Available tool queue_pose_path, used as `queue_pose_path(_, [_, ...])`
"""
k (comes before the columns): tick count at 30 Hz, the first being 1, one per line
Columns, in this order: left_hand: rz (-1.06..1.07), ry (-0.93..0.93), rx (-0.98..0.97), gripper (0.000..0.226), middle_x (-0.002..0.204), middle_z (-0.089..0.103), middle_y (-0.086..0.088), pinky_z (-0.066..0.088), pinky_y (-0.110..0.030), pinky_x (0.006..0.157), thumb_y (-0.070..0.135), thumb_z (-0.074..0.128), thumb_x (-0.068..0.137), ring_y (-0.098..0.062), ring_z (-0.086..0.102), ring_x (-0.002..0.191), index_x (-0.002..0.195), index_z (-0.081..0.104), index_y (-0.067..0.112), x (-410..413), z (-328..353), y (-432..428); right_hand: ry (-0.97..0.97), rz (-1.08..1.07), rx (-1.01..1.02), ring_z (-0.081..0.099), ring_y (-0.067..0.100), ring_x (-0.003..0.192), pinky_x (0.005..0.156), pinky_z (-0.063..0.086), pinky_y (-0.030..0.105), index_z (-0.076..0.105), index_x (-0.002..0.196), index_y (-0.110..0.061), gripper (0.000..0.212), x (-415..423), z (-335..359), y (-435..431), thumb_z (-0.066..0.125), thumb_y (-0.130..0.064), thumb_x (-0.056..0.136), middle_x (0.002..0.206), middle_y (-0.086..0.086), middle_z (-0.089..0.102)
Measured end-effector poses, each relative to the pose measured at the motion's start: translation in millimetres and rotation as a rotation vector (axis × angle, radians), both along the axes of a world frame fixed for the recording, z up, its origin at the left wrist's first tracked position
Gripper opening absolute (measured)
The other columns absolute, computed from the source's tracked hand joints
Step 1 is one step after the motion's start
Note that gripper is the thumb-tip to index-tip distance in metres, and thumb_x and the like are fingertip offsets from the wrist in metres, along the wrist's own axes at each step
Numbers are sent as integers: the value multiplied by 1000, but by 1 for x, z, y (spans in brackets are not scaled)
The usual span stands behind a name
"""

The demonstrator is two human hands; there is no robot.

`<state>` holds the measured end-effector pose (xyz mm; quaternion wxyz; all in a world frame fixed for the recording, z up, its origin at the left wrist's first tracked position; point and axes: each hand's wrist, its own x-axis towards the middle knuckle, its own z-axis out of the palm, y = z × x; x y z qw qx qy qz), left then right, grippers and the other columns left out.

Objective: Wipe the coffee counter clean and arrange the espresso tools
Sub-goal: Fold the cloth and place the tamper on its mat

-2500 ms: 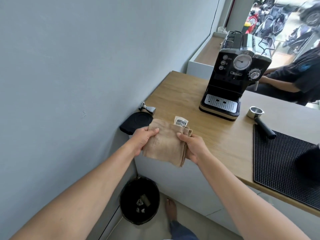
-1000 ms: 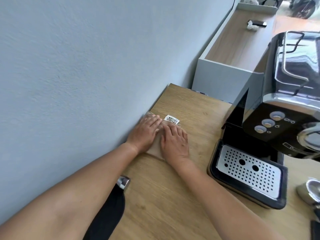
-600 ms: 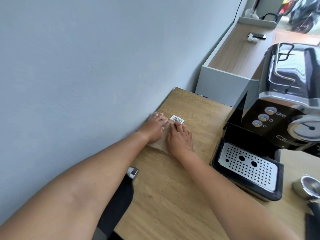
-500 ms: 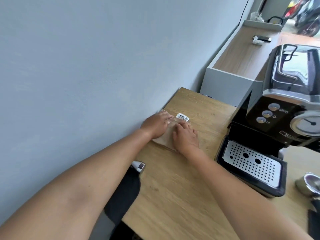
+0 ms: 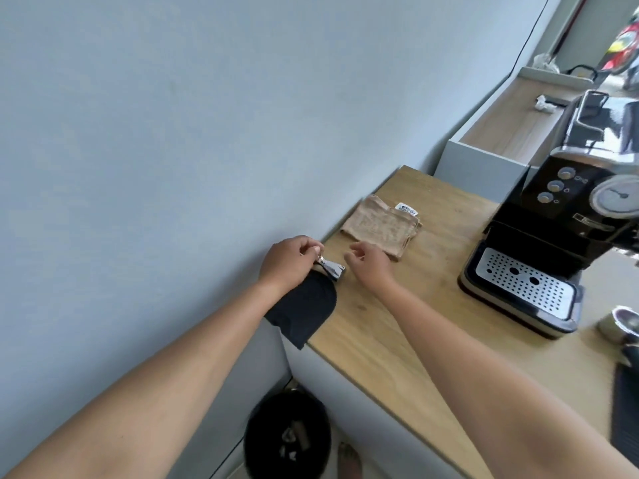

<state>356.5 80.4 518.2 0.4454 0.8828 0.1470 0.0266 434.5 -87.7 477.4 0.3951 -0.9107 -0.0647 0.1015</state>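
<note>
A folded tan cloth (image 5: 380, 224) with a white label lies flat on the wooden counter (image 5: 415, 305) by the wall. A metal tamper (image 5: 332, 268) lies on its side at the far end of a black tamping mat (image 5: 304, 312) that overhangs the counter's corner. My left hand (image 5: 288, 262) pinches the tamper's handle end. My right hand (image 5: 368, 262) hovers just right of the tamper, fingers loosely curled, holding nothing. A portafilter (image 5: 620, 324) shows at the right edge.
A black espresso machine (image 5: 560, 236) with a perforated drip tray stands at the right. A black ribbed bar mat (image 5: 626, 409) lies at the lower right. A black bin (image 5: 287, 433) sits on the floor below the counter corner. A lower wooden shelf (image 5: 511, 122) runs behind.
Both hands left the cloth, which stays folded by the wall, and drew back toward the counter corner. My left hand took hold of the tamper's handle. The view pulled back.
</note>
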Motion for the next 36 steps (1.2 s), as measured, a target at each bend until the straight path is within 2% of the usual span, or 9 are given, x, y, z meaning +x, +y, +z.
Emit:
queue_pose_path(4, [201,52,-161,14,78,74,6,61,-42,75,39,64,86,-16,72,73,82,69,27,-56,-23,15,26,45,-70,48,28,127,100,41,35,53,136,-13,62,-21,-5,23,68,-46,86,130,10,59])
queue_pose_path(7, [341,169,-298,23,101,70,-2,58,-34,60,38,67,89,-20,69,87,102,63,19,-97,-48,22,32,59,-140,34,29,134,105,37,40,46,140,-16,65,-32,-12,34,67,-45,86,136,10,50])
queue_pose_path(10, [419,253,-534,38,119,57,-3,54,-32,64,35,69,90,-27,61,110,121,49,25,-115,-70,19,5,52,-215,34,30,130,102,39,43,49,136,-15,53,-32,-14,37,65,-36,90,133,10,49])
queue_pose_path(14, [594,187,-819,47,92,59,-8,55,-36,66,23,73,90,-22,60,81,128,46,11,-110,-80,16,8,21,-174,41,29,122,94,43,40,61,121,-15,33,-31,-15,41,64,-26,90,120,7,55])
queue_pose_path(17, [648,180,-964,80,112,63,-20,56,-42,72,15,75,88,-28,62,87,152,28,9,-100,-85,12,60,-47,-54,52,26,111,78,46,34,67,106,-20,22,-28,-16,39,65,-25,85,105,7,63])
queue_pose_path(21, [642,142,-971,61,121,67,-21,58,-38,62,5,73,86,-26,68,79,140,47,17,-91,-91,8,144,-95,117,59,20,80,71,47,34,69,88,-22,7,-26,-13,31,67,-25,82,84,2,65])
queue_pose_path(27, [686,98,-1025,56,119,68,-18,59,-36,54,-1,72,86,-30,71,85,135,51,15,-92,-92,-2,223,-248,314,60,19,72,73,54,39,70,84,-25,6,-22,-8,-5,72,-30,82,83,3,71])
queue_pose_path(32, [696,117,-1064,62,116,68,-18,59,-35,53,0,73,86,-31,72,89,140,45,13,-100,-93,-14,150,-225,251,58,15,62,59,43,30,63,92,-19,19,-28,4,-37,51,-32,98,74,2,67])
queue_pose_path(36, [702,125,-1063,67,117,66,-17,60,-40,68,-1,72,87,-29,71,90,144,39,17,-108,-91,-34,26,-229,127,51,19,63,60,37,34,62,92,-17,30,-38,14,-55,41,-37,96,71,2,60])
